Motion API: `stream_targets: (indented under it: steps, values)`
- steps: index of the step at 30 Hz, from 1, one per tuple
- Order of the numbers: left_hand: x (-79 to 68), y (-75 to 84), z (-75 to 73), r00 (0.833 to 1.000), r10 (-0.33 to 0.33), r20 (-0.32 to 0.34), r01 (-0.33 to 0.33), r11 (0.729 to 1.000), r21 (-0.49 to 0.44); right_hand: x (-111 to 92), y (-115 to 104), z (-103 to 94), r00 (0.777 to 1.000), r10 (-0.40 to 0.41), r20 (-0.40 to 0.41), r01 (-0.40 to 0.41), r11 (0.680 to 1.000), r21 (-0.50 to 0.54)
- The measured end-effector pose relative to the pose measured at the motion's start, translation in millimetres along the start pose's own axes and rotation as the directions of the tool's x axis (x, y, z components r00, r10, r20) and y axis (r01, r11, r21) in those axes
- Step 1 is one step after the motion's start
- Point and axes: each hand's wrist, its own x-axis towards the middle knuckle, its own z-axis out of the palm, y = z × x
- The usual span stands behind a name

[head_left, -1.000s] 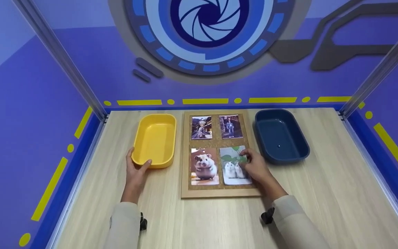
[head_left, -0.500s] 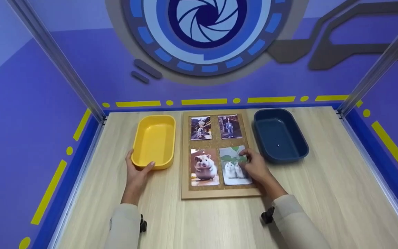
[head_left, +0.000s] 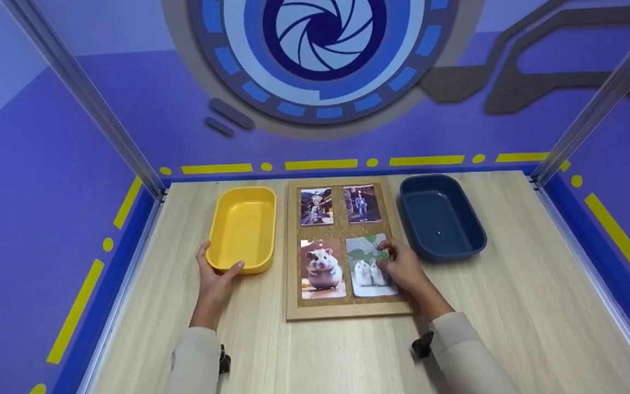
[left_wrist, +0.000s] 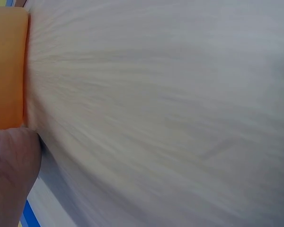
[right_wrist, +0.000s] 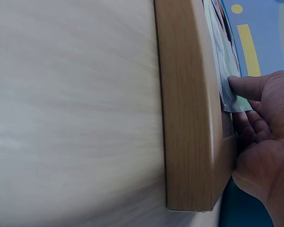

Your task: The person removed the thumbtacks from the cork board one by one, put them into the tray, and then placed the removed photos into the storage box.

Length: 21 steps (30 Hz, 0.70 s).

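My left hand (head_left: 214, 287) grips the near left corner of a yellow plastic tub (head_left: 241, 271), thumb at the near rim, fingers round the left side. In the left wrist view, its thumb (left_wrist: 12, 153) lies by the tub's orange-looking wall (left_wrist: 7, 71). My right hand (head_left: 405, 268) pinches the right edge of a photo of white hamsters under green leaves (head_left: 367, 279), the lower right print on a wood-framed cork board (head_left: 348, 312). In the right wrist view, the thumb (right_wrist: 248, 87) lies over the photo's lifted edge (right_wrist: 239, 104), with curled fingers below.
Also on the board are a brown-and-white hamster photo (head_left: 323, 271) and two smaller photos of people (head_left: 318, 207). A dark blue tub (head_left: 441, 219) stands right of the board, close to my right hand. Purple panels (head_left: 129, 120) wall the table on three sides.
The head view has tilted up slightly, so the scene sits lower. My left thumb has slid a little to the right along the tub's rim. The right hand keeps its place at the photo.
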Motion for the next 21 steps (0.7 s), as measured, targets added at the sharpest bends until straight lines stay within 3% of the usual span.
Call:
stream_targets:
  steps: [5, 12, 21]
  values:
    - [-2.1, -0.8, 1.3, 1.0, 0.002, -0.003, -0.002, 0.999, 0.039, -1.2, 1.3, 0.9, 1.0, -0.005, -0.005, 0.005, 1.0, -0.002]
    - [-1.4, -5.0, 0.9, 0.998, 0.066, 0.021, -0.067, 0.998, 0.016, -1.8, -0.4, 0.8, 1.0, -0.004, -0.012, 0.004, 1.0, -0.009]
    - [1.0, -2.5, -2.8, 0.998, 0.042, 0.04, -0.041, 0.999, -0.026, -3.5, -1.3, 1.8, 1.0, 0.008, -0.012, -0.008, 1.0, -0.005]
